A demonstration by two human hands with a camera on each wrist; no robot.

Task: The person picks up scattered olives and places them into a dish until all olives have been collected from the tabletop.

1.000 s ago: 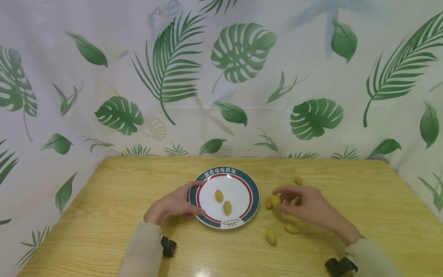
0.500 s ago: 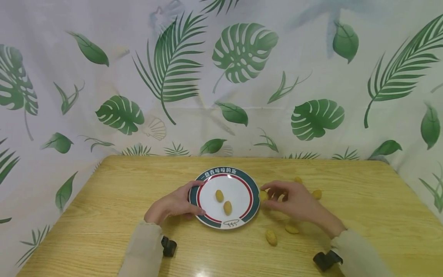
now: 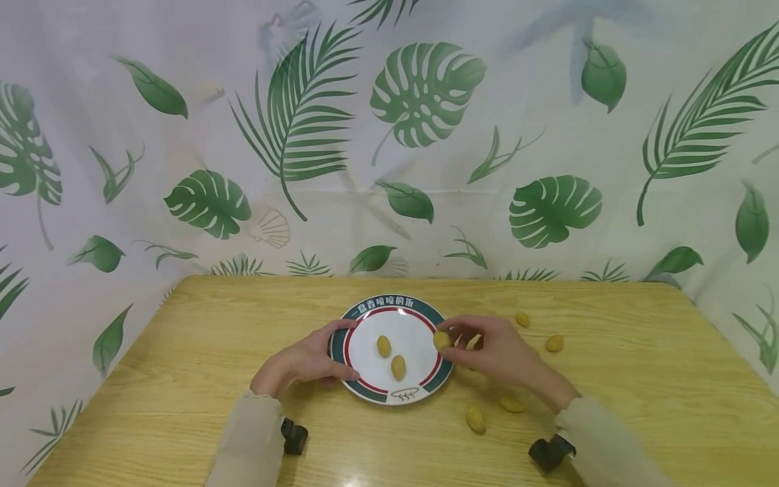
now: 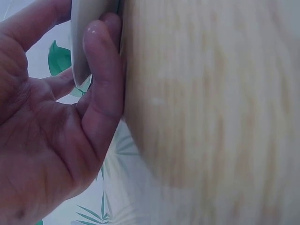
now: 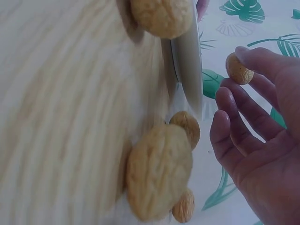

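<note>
My left hand (image 3: 304, 355) grips the left rim of a white plate (image 3: 429, 315) with a dark green border and a red ring. The left wrist view shows the plate edge (image 4: 84, 42) between thumb and fingers. Two tan, wrinkled oval walnuts, one walnut (image 3: 383, 346) behind the other walnut (image 3: 398, 367), lie on the plate. Thumb and fingertips of my right hand (image 3: 499, 346) pinch a third walnut (image 3: 441, 341) above the plate's right rim. In the right wrist view the pinched walnut (image 5: 239, 69) is off the table, the remaining fingers loosely bent.
Several loose walnuts lie on the wooden table (image 3: 231, 304) right of the plate, including a near walnut (image 3: 476, 419), a walnut (image 3: 511, 404) under the right wrist, and two farther back, a walnut (image 3: 554, 343) and a walnut (image 3: 523, 319). A leaf-print cloth (image 3: 450, 223) hangs behind.
My right hand has carried the pinched walnut leftward from the table to over the plate's right rim. My left hand and the two walnuts on the plate have stayed put.
</note>
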